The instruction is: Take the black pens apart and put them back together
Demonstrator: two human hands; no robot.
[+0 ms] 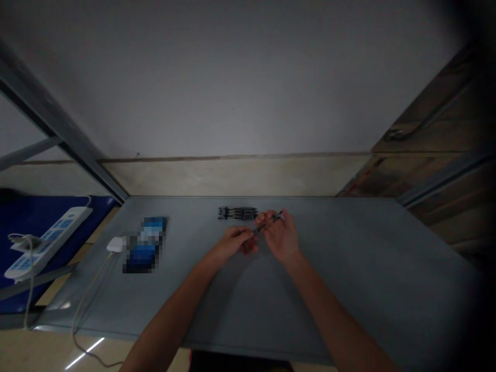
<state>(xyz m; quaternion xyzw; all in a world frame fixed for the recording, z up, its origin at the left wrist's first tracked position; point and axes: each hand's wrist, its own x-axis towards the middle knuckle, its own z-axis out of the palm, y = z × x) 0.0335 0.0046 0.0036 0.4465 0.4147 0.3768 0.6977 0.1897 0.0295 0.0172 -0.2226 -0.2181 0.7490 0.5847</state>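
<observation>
A slim dark pen [267, 224] slants between my two hands above the table, its far end up to the right. My left hand [234, 241] pinches its lower left end between thumb and fingers. Palm up, my right hand [282, 237] has its thumb and fingers closed on the upper right part. Just beyond my hands, a row of several similar dark pens [237, 213] lies side by side on the grey table [217, 320]. The right end of that row is close to my right fingertips. Fine details of the pens are too small to make out.
To the left lies a pixelated phone-like object [145, 245], with a white charger [115, 244] and its cable [83, 299] beside it. A white power strip [48, 243] rests on a blue surface [103, 206]. The wall [232, 175] stands behind the table; metal posts [89, 163] rise at its corners.
</observation>
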